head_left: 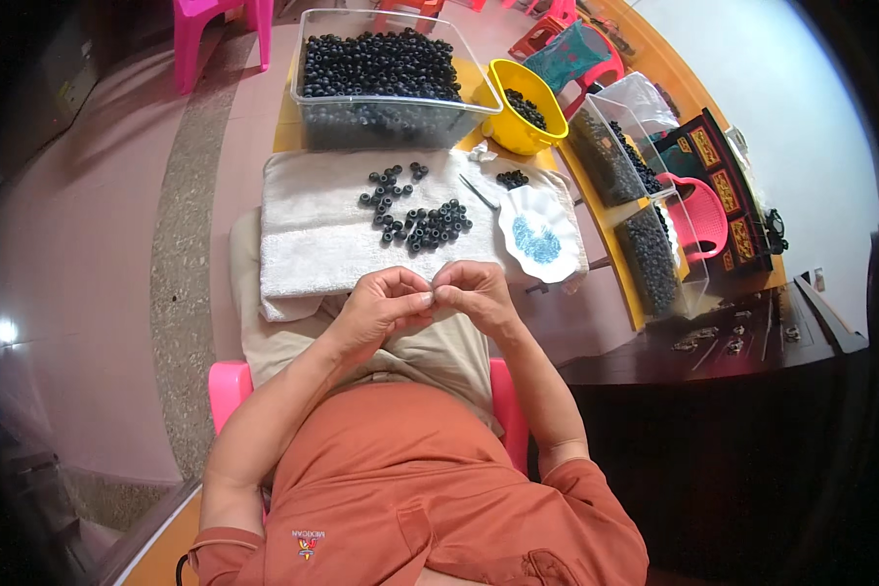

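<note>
My left hand and my right hand meet just off the near edge of a white towel. Thumbs and forefingers of both are pinched tip to tip; whatever they hold is too small or hidden to name. Just beyond the fingers, black beads with round holes lie in a loose heap on the towel. To the right sits a white scalloped dish with small blue glittery bits in it. Dark tweezers rest against its left rim, and a small cluster of black pieces lies behind it.
A large clear bin full of black beads stands behind the towel, beside a yellow basket holding more. Further right are clear bins of black pieces on a yellow-topped table. Pink stools stand farther back; a dark tabletop lies at right.
</note>
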Available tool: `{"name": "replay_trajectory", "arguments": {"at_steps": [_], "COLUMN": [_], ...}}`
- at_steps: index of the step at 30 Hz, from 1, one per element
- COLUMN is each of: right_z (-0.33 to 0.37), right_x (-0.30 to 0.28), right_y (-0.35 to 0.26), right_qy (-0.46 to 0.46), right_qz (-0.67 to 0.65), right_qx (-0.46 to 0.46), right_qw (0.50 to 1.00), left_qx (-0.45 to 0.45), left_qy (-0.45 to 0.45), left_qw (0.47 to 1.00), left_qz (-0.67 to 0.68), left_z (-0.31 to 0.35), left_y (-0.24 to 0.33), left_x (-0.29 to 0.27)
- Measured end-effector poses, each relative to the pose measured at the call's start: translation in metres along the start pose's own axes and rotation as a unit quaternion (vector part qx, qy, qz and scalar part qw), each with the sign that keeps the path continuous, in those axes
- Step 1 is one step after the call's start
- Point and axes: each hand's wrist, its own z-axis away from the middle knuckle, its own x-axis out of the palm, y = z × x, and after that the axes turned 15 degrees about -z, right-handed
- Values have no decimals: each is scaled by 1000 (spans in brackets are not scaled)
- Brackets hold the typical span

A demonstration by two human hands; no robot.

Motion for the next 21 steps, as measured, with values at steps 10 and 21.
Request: {"name": "replay_trajectory", "arguments": {"at_steps": [10,21], "right_z": [2,3], "right_x": [3,1], "right_y": [1,12], "right_qy": [-6,-39], "right_qz": [-5,64], "right_qx": [11,-100], "right_qw": [1000,992], "left_qx": [-19,-22], "left_qy": [12,16], "left_qw": [999,999], "left_qz": [24,23], "left_z": [1,-1], "left_y": [1,-3], "left_x": [0,-2]}}
